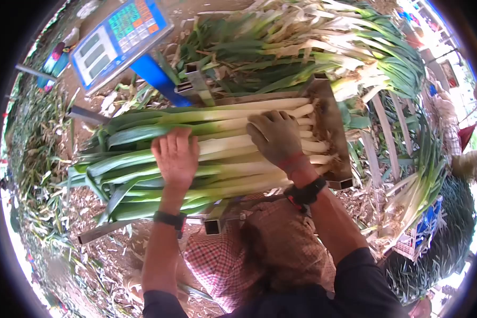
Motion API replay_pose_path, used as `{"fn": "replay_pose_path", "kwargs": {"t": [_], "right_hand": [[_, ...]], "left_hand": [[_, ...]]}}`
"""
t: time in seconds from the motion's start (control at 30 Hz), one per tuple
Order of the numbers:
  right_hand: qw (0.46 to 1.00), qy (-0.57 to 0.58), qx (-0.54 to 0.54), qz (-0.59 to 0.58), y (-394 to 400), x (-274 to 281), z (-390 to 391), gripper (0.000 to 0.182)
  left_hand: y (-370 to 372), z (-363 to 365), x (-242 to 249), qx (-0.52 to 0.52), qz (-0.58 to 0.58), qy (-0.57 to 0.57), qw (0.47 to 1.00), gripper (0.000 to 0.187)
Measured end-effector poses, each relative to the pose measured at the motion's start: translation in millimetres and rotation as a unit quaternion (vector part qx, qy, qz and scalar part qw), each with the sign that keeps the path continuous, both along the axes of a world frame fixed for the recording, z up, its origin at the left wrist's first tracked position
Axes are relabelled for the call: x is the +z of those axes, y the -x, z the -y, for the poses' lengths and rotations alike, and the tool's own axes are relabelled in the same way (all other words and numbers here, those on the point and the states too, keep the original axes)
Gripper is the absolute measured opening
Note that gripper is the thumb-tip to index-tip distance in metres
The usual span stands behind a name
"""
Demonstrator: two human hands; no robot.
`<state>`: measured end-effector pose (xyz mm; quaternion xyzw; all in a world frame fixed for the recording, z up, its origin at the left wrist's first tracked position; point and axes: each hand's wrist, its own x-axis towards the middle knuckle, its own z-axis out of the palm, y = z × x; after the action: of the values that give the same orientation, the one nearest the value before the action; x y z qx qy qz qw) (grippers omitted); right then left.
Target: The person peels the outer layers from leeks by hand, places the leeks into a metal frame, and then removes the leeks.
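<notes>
Several long leeks (228, 146) lie side by side on a metal frame (336, 132), their roots toward its upright plate at the right and their green leaves to the left. My bare left hand (176, 153) rests on the green part of the leeks, fingers spread a little. Over the white stems lies my right hand (275, 137), in a dark glove, its fingers bent down onto them. Both wrists carry dark bands.
A blue scale display (119, 40) stands at the upper left on a blue post. Behind the frame is a large pile of leeks (302, 42). More leeks (418, 185) and a crate (416, 238) are at the right. Leaf scraps litter the ground.
</notes>
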<state>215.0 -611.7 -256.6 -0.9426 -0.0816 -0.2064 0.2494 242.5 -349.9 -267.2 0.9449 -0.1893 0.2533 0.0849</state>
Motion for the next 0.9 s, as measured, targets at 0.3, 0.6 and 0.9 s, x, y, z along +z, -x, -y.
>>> {"fn": "replay_pose_path", "kwargs": {"t": [0.3,0.6,0.9], "right_hand": [[0.996,0.058,-0.02,-0.057,21.5,-18.0,21.5,0.027],[0.992,0.127,0.025,0.001,-4.5,-48.7,21.0,0.018],[0.99,-0.096,-0.058,0.089,94.2,95.0,67.1,0.024]], "left_hand": [[12.4,2.0,2.1,0.03,-0.071,-0.074,0.994,0.031],[-13.9,3.2,-17.4,0.099,-0.172,-0.203,0.959,0.028],[-14.8,-15.8,-22.8,0.127,-0.155,-0.258,0.945,0.046]]}}
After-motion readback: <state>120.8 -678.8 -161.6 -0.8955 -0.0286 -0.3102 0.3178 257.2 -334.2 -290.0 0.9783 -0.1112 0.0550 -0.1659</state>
